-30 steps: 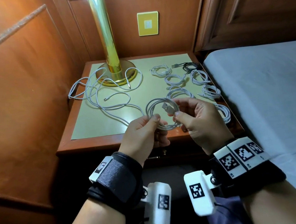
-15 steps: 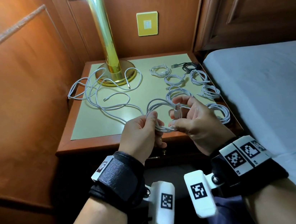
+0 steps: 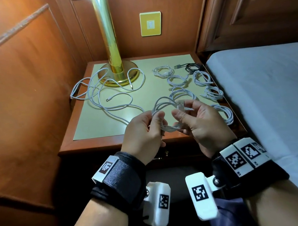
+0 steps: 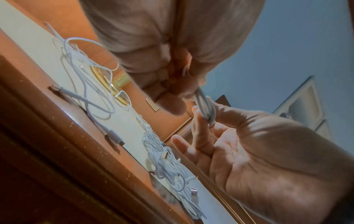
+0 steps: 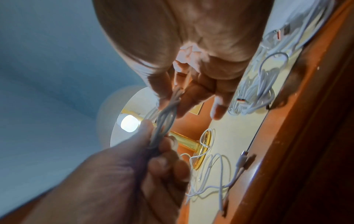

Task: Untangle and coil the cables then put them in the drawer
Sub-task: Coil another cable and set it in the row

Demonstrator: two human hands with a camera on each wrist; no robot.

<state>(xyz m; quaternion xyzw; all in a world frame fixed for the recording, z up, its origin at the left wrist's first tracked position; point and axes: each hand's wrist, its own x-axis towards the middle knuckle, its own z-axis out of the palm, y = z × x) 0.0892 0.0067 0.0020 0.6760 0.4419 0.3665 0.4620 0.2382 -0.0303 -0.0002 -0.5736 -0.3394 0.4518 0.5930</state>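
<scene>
Several white coils [image 3: 178, 79] and one black coil [image 3: 193, 67] already lie on the right of the matte green-topped wooden desk [image 3: 112, 125], while a loose tangle [image 3: 104, 97] of thin, smooth cable sprawls by the brass lamp [image 3: 110, 42]; none looks stowed in the drawer yet. The left hand [image 3: 143, 132] grips the half-wound cable [image 3: 162, 107] above the desk's front edge, and the right hand [image 3: 200, 123] pinches its plug end.

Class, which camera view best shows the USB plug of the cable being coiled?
The head view: the USB plug sits clear above the right hand, with the coil beside it. Both wrist views show only bundled strands between the fingers, the plug hidden.
</scene>
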